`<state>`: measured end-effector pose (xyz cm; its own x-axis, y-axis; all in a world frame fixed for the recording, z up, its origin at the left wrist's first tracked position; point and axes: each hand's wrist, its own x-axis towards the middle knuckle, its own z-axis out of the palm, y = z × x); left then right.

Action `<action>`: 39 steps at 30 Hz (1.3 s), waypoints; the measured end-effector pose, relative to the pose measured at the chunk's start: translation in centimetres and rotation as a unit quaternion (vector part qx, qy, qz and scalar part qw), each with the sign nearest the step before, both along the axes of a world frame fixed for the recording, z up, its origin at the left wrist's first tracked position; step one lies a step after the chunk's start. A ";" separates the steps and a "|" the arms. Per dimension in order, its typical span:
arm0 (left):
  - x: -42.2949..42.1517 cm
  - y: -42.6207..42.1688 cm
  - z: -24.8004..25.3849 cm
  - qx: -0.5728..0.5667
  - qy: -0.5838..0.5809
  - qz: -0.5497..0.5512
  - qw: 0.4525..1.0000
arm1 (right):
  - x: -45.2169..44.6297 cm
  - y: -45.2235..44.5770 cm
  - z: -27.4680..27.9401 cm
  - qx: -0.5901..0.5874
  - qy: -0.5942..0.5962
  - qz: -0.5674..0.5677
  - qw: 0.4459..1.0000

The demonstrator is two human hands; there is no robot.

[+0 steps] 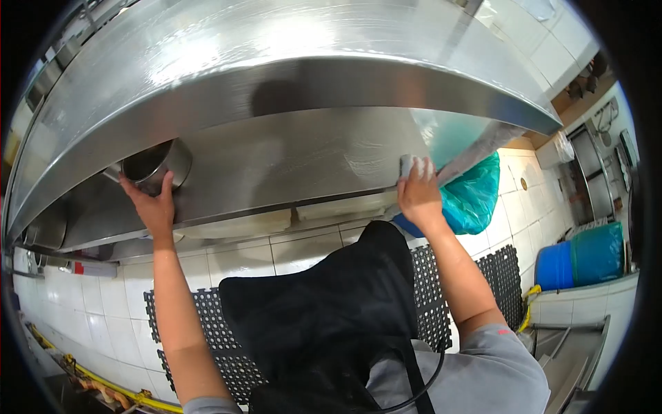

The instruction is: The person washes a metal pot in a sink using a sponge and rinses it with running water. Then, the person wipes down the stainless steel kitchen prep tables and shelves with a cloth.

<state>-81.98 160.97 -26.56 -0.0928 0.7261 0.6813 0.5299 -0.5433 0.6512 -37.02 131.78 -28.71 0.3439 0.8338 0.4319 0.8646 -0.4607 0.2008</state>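
Note:
On the left of the lower steel shelf [276,159], my left hand [149,202] grips the rim of a metal pot [181,164], thumb and fingers on either side of its edge. The pot is tilted, its dark opening facing me. My right hand [420,193] is closed on a small greyish cloth or sponge [405,165] near the shelf's right end. Wet streaks show on the steel just left of that hand. The steel table top [331,41] lies above the shelf and looks wet and shiny.
A bin with a green bag [476,200] stands beside the shelf's right end. Another metal pot [49,228] is at the far left. Black rubber mats [500,283] cover part of the tiled floor. A blue and green barrel [579,257] is at the right.

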 end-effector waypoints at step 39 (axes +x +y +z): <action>-1.1 -0.2 -0.7 0.022 0.013 0.102 0.994 | -4.4 34.1 1.0 -0.048 0.133 0.137 0.980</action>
<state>-83.03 160.77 -27.22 -0.2168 0.6630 0.7166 0.6485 -0.4509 0.6134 -41.40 165.87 -27.69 0.1914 0.9429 0.2725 0.9808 -0.1940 -0.0177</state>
